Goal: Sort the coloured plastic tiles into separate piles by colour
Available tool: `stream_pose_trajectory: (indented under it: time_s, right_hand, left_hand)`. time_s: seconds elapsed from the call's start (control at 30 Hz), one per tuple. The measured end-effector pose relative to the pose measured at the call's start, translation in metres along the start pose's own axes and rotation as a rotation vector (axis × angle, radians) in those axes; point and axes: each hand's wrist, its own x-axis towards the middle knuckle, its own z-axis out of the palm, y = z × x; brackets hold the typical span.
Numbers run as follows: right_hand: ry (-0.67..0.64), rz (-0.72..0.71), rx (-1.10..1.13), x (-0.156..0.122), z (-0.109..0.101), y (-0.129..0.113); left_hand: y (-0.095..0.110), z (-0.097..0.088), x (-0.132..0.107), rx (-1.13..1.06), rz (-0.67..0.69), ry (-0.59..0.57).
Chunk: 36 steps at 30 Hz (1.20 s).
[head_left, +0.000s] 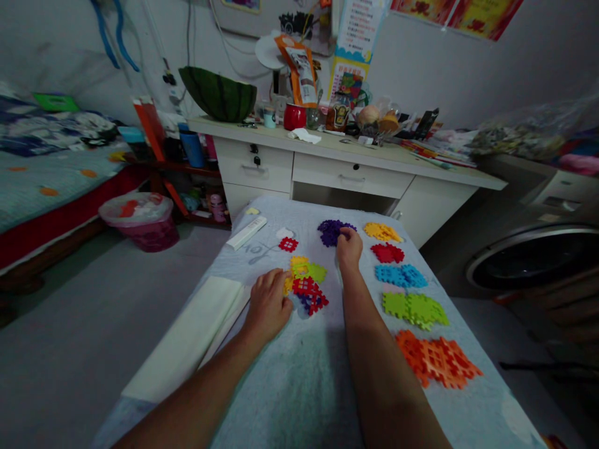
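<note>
My left hand (271,302) is closed, with its fingertips at a yellow interlocking plastic tile (289,284) on the left side of a small mixed pile. In that pile are red tiles (307,287), a lime green tile (317,272) and a dark purple tile partly covered by the red ones. Farther forward, my right hand (349,249) pinches at the right edge of a heap of purple tiles (331,231); its fingertips partly hide what they grip. A single red tile (289,244) lies left of that heap.
Along the cloth-covered table's right side lie yellow (381,232), red (388,252), blue (400,275), green (415,308) and orange tiles (437,358) in separate heaps. A white box (247,233) lies at the far left. Behind stands a cluttered white desk (262,163).
</note>
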Motion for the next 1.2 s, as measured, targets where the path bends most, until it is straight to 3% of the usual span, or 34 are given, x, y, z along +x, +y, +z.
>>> stream_pose_trajectory:
  time_s: [0.1, 0.3, 0.47, 0.6, 0.77, 0.97, 1.2]
  right_hand:
    - [0.023, -0.151, -0.189, -0.01, 0.005, -0.016]
    - [-0.585, -0.434, -0.282, -0.039, 0.036, -0.039]
    - [-0.796, -0.452, -0.442, -0.052, 0.045, -0.04]
    - [-0.799, -0.454, -0.54, -0.052, 0.041, -0.043]
    - [-0.68, -0.423, -0.601, -0.051, 0.041, -0.04]
    - [-0.665, -0.389, -0.589, -0.048, 0.039, -0.032]
    - [-0.567, -0.294, -0.457, -0.036, 0.021, -0.034]
  left_hand:
    - [0.0, 0.0, 0.0, -0.009, -0.005, 0.002]
    - [0.001, -0.002, 0.003, -0.037, -0.009, 0.025]
    - [0.0, -0.002, 0.004, -0.061, -0.028, 0.032]
    - [-0.002, 0.0, 0.003, -0.075, -0.012, 0.03]
    - [-0.002, -0.001, 0.003, -0.078, -0.006, 0.038]
    - [-0.003, 0.001, 0.003, -0.073, -0.003, 0.038]
    - [-0.003, 0.001, 0.003, -0.066, 0.001, 0.038]
